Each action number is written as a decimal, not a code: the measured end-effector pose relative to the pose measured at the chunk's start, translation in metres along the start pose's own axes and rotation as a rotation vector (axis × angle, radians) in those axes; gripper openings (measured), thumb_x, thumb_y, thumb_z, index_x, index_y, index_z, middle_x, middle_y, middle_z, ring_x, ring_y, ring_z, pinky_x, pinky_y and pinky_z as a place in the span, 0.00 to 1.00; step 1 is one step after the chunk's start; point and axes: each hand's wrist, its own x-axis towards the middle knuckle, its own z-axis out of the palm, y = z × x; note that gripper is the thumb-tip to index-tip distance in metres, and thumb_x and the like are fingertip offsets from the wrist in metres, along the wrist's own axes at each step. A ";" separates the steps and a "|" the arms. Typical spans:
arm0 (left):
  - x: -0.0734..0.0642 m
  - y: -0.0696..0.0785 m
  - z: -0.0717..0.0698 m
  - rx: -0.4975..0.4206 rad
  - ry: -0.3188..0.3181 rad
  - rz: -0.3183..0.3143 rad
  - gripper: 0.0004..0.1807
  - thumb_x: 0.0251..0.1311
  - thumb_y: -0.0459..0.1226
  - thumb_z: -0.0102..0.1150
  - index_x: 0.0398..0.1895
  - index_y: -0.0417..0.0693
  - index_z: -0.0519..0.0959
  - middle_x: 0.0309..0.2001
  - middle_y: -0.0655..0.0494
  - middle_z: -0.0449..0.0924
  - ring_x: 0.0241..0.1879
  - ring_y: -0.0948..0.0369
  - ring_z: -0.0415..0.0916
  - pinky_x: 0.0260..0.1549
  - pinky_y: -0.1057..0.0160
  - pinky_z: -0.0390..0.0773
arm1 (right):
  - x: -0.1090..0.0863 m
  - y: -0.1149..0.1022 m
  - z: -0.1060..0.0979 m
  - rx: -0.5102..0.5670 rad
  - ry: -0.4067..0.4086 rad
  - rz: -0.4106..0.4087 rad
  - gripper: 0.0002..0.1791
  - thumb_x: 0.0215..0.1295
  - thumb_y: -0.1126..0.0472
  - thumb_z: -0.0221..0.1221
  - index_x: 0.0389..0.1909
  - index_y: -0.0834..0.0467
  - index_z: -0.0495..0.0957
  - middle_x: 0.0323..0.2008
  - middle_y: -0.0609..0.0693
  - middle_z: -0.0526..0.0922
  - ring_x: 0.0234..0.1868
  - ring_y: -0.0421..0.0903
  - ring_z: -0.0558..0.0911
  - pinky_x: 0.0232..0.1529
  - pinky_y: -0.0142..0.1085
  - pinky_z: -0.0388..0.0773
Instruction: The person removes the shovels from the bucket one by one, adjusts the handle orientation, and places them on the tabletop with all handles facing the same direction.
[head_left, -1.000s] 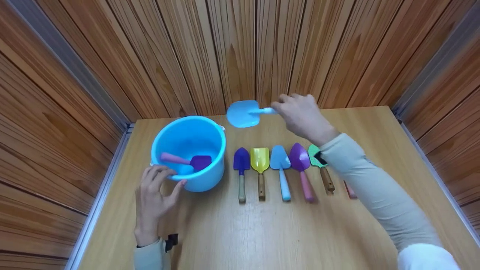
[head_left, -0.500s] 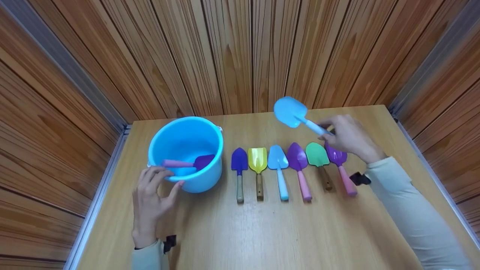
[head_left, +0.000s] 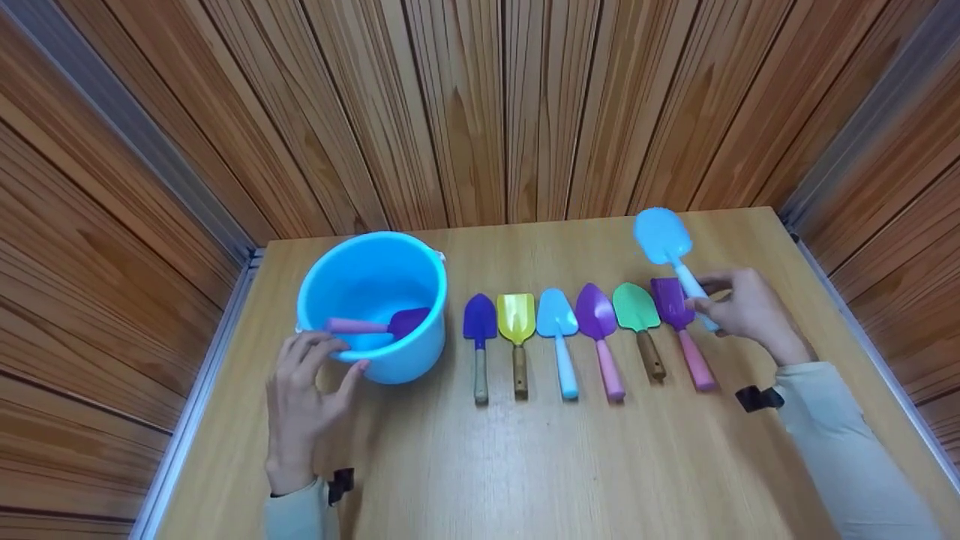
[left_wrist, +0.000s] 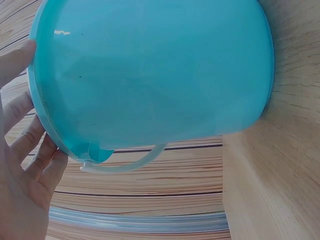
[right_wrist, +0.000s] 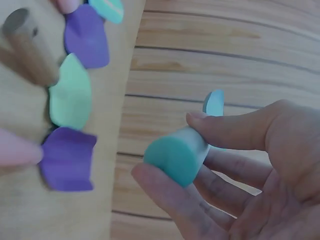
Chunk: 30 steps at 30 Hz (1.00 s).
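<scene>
My right hand (head_left: 746,307) pinches the handle of a light blue toy shovel (head_left: 664,236) between thumb and fingers, above the right end of a row of toy shovels. In the right wrist view the round end of that handle (right_wrist: 172,157) points at the camera. My left hand (head_left: 304,409) holds the near left rim of a blue bucket (head_left: 409,364), its fingers and thumb at the edge. A purple shovel with a pink handle (head_left: 356,326) lies inside the bucket. Just below the held shovel lies a square-tipped purple shovel (head_left: 671,300) with a pink handle.
Left of it in the row lie green (head_left: 636,306), pointed purple (head_left: 596,311), light blue (head_left: 556,313), yellow (head_left: 516,319) and dark blue (head_left: 480,316) shovels, handles toward me. Wood-plank walls (head_left: 480,112) enclose the table (head_left: 525,465) at the back and sides.
My right hand has carried the light blue shovel from beside the bucket to the right and nearer to me, turning its blade toward the back. My left hand has stayed at the bucket rim.
</scene>
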 end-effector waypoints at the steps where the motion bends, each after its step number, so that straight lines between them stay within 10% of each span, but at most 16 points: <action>1: 0.000 0.000 0.000 -0.005 0.001 0.005 0.19 0.52 0.40 0.84 0.47 0.50 0.89 0.50 0.55 0.87 0.57 0.54 0.78 0.61 0.60 0.78 | -0.001 0.005 0.000 0.008 0.007 0.006 0.25 0.73 0.63 0.67 0.65 0.72 0.77 0.54 0.74 0.83 0.31 0.47 0.88 0.28 0.37 0.89; 30: -0.001 -0.002 0.000 0.006 -0.004 -0.014 0.19 0.54 0.42 0.84 0.48 0.52 0.89 0.51 0.59 0.87 0.58 0.57 0.77 0.62 0.61 0.78 | -0.024 0.103 0.003 0.060 -0.060 0.338 0.38 0.76 0.51 0.65 0.73 0.73 0.68 0.59 0.72 0.77 0.42 0.51 0.82 0.38 0.43 0.90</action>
